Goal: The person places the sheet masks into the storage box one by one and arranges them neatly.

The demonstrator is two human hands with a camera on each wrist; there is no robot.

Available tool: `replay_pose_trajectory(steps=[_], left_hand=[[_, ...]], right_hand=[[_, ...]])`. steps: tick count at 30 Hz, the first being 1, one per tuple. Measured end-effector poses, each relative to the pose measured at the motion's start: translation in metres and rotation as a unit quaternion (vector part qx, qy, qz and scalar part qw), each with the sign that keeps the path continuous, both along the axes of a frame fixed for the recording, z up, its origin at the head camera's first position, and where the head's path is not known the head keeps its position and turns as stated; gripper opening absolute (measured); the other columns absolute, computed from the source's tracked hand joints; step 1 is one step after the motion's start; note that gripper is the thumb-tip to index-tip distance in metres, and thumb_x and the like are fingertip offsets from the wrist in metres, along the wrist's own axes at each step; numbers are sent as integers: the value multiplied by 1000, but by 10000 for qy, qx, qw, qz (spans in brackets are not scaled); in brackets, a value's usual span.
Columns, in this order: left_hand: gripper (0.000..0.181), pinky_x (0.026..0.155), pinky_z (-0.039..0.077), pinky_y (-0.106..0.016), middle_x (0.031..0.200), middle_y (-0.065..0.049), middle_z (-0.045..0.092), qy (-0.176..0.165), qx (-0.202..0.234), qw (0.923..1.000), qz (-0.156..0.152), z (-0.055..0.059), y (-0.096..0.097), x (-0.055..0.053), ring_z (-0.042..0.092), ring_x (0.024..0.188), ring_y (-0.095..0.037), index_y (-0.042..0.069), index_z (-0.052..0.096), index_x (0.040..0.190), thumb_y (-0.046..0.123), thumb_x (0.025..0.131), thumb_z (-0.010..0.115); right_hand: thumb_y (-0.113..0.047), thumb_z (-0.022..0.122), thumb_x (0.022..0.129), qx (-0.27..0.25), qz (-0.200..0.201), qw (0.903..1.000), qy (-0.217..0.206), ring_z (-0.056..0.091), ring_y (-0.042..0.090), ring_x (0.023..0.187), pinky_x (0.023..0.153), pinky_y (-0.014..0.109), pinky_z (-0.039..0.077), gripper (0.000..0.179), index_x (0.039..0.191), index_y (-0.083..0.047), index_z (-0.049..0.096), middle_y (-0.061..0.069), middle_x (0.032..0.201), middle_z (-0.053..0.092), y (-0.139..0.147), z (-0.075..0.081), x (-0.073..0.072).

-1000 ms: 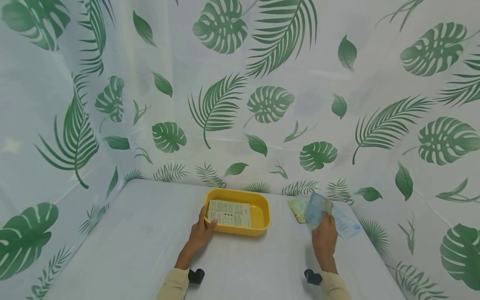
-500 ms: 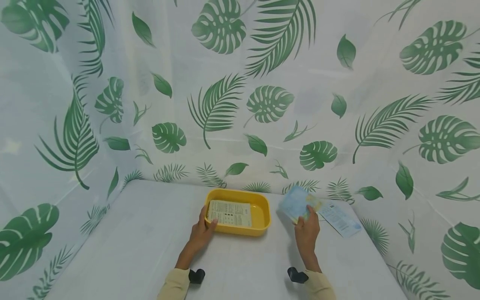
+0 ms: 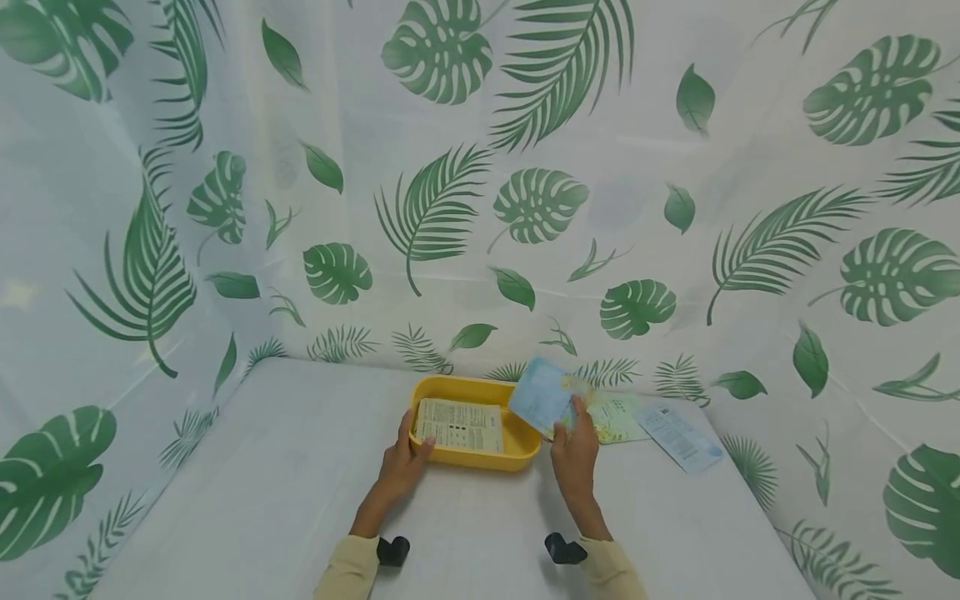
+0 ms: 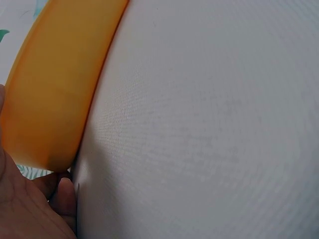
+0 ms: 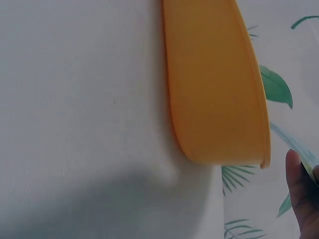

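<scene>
My left hand (image 3: 402,465) grips the front left corner of a yellow plastic tray (image 3: 472,459), thumb at the rim and fingers round the outer side. A flat, pale packet printed with dark text (image 3: 459,425) lies in the tray's left part. In the head view, my right hand (image 3: 576,457) pinches a flat light-blue packet (image 3: 538,395) by its lower right edge, tilted over the tray's right end. The left wrist view shows the tray's outer wall (image 4: 65,84) against the left fingers. In the right wrist view, only the thumb (image 5: 298,186) and a thin edge of the blue packet show.
A green and yellow packet (image 3: 617,417) lies on the white table right of the tray, partly behind the right hand. Beside it lies a blue-white packet with print (image 3: 681,437). A leaf-patterned curtain (image 3: 465,208) rises behind the table.
My right hand has carried the blue packet leftward from the packets on the right to above the tray's right end, uncovering the green packet. The left hand and tray have stayed put.
</scene>
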State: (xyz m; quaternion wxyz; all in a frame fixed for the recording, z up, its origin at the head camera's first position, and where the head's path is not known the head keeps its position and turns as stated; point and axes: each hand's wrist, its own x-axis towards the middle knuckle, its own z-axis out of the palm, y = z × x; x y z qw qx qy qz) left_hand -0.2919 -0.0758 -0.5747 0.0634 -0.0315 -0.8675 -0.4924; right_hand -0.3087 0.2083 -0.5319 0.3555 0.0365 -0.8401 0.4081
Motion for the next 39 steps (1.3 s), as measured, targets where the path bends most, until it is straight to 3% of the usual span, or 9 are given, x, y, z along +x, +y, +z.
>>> replay_pose_trajectory(steps=[11,14,18,20,22,29,32,35,39], left_hand=[[72,102,38,-61,142,-34,44,-44,-84,10000,-16,-2,-1,-3,49,124,-52,9,14,154,40,100,49],[72,101,38,-61,143,-35,43,-30,-51,10000,-30,0,-1,-4,48,124,-52,9,14,154,40,100,49],[71,101,38,-62,142,-36,43,3,5,10000,-34,2,-1,-3,48,124,-53,8,14,154,38,100,50],[71,101,38,-62,142,-36,43,45,21,10000,2,2,-1,-1,48,124,-54,8,15,154,38,100,49],[71,100,39,-64,141,-37,44,98,50,9999,21,1,-1,0,48,123,-54,7,15,154,39,100,49],[73,101,37,-63,143,-36,42,105,71,9999,45,-2,-1,0,47,125,-54,9,13,154,43,100,47],[72,100,38,-63,142,-37,43,214,63,9998,6,-5,-2,-2,47,123,-55,7,14,154,40,100,49],[72,99,39,-63,141,-38,43,289,47,9996,-25,-9,-3,-5,49,122,-55,7,15,154,39,100,49],[72,97,40,-63,140,-37,45,357,6,9994,-44,-7,-4,-4,50,120,-55,5,16,153,40,100,50]], right_hand=[[12,67,84,474,733,9948,516,64,39,106,83,49,53,38,121,7,63,24,113,66,-38,-1,-8],[11,66,84,491,781,9948,426,65,32,82,69,40,54,36,120,7,63,23,108,67,-48,1,-10],[9,63,88,204,1007,9946,-160,59,16,59,52,20,48,35,122,8,61,24,101,66,-61,3,-10],[8,62,89,-41,1173,9917,-522,64,16,57,50,17,49,35,124,9,59,26,101,65,-66,3,-9],[7,61,89,-203,1246,9882,-872,66,20,57,50,20,51,37,126,8,57,27,104,65,-70,4,-9],[-2,68,87,304,902,9788,-1816,63,28,96,83,43,53,65,144,3,38,24,117,64,-81,1,-10],[-6,69,88,328,924,9734,-2073,62,23,80,70,36,53,70,146,6,33,22,107,66,-84,3,-10],[-10,70,88,426,926,9682,-2283,56,17,70,60,29,48,63,140,7,40,17,98,67,-86,5,-13],[-12,69,89,494,892,9600,-2608,60,18,78,66,30,51,52,134,5,48,15,101,68,-89,4,-15]])
